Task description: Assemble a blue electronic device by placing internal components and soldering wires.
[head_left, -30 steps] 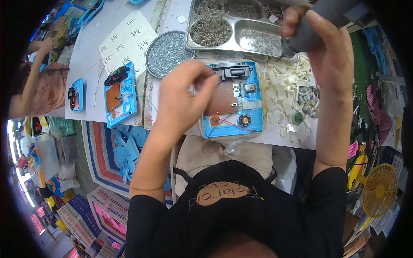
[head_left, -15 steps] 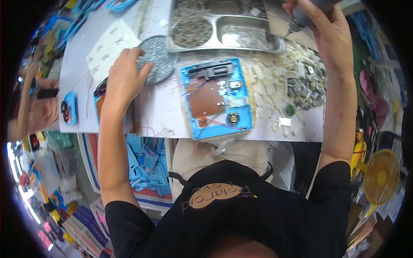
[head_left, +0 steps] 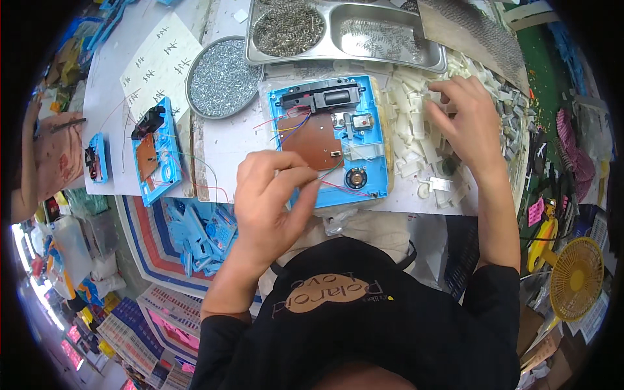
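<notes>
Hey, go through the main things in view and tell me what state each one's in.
Left hand: fingers bent, any hold unclear
Right hand: partly open, nothing visibly held
Nearest blue casing: open, insides showing, some wires loose
Next blue casing leftward: open, wires trailing
White plastic pieces: loose, heaped
Round tray: filled with small metal pieces
Steel tray: uncovered, small metal parts inside
Yellow fan: running or not, unclear
</notes>
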{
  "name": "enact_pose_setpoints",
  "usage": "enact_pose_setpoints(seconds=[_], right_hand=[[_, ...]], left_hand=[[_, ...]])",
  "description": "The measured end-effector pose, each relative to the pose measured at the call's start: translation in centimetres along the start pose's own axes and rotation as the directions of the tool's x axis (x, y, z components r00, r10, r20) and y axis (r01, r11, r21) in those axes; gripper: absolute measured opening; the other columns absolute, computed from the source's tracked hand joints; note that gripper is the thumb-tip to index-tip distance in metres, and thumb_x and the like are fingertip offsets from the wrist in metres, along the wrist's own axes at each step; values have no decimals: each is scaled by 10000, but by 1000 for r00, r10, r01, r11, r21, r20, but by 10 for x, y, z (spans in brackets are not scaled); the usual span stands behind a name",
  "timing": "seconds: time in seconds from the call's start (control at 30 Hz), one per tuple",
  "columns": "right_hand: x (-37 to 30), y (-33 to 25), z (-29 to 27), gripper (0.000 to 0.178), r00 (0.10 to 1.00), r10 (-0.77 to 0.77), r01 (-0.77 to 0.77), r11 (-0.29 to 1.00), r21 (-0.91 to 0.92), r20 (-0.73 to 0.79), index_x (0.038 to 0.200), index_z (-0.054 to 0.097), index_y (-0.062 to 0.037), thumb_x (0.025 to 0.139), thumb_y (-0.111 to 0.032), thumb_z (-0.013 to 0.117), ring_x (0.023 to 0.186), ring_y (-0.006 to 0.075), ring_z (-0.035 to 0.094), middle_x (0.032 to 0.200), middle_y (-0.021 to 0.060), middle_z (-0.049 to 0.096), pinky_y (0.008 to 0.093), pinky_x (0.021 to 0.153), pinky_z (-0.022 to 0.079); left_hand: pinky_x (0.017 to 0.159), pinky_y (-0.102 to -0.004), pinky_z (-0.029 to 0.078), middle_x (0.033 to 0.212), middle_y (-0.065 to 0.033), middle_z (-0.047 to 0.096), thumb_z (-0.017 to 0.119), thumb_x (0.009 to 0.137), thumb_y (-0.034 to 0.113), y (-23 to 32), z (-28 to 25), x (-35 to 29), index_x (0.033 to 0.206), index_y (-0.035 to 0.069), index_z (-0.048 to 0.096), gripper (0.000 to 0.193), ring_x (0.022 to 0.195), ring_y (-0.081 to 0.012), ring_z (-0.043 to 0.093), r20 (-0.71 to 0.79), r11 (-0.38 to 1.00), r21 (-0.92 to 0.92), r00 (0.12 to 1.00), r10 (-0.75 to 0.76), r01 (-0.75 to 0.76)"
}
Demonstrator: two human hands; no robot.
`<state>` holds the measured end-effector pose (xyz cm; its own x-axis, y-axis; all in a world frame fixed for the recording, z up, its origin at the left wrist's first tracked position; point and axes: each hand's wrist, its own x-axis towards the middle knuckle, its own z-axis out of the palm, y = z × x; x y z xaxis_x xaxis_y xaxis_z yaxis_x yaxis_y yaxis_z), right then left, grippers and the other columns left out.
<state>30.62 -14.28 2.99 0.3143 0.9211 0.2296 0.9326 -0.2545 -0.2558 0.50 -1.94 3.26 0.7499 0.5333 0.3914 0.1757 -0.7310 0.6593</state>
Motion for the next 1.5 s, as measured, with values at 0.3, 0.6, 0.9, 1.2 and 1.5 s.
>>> enact_pose_setpoints(seconds=[0.3,0.6,0.9,1.2,1.5], right_hand=[[-19,3,-28,195,996,90,-87,985,152,-13,975,723,-35,806,-119,768,813,277,599,839,85,651,368,771,459],[-16,-52,-21,196,987,-162,158,915,372,-21,924,723,-46,745,-53,799,758,268,606,759,66,643,387,793,471],[18,-78,-4,255,920,-387,383,847,367,-67,948,690,-78,712,-53,784,838,281,598,838,53,633,409,803,470],[55,-114,35,173,812,-571,583,781,224,-121,858,682,-83,693,-88,735,875,255,559,850,37,587,386,809,454],[47,-111,41,187,826,-548,564,804,188,-133,798,629,-90,641,-100,730,865,245,550,829,33,572,385,815,443]], left_hand=[[798,-394,447,944,-69,656,809,725,45,-26,-5,31,961,83,712,258,890,-289,597,-141,985,148,988,-63,84],[769,-323,443,835,-41,704,817,774,52,-29,1,20,944,67,747,184,747,-203,631,-40,975,220,999,-14,22],[768,-354,404,820,-14,694,799,800,87,-33,7,17,923,99,727,143,753,-204,642,-134,986,166,991,5,18],[773,-363,400,805,-12,685,794,797,84,-35,6,9,894,101,690,143,741,-203,631,-122,985,170,992,16,5],[808,-318,431,860,-21,685,828,736,48,-41,-10,-3,1040,55,706,327,717,-145,578,-108,993,57,989,-97,103]])
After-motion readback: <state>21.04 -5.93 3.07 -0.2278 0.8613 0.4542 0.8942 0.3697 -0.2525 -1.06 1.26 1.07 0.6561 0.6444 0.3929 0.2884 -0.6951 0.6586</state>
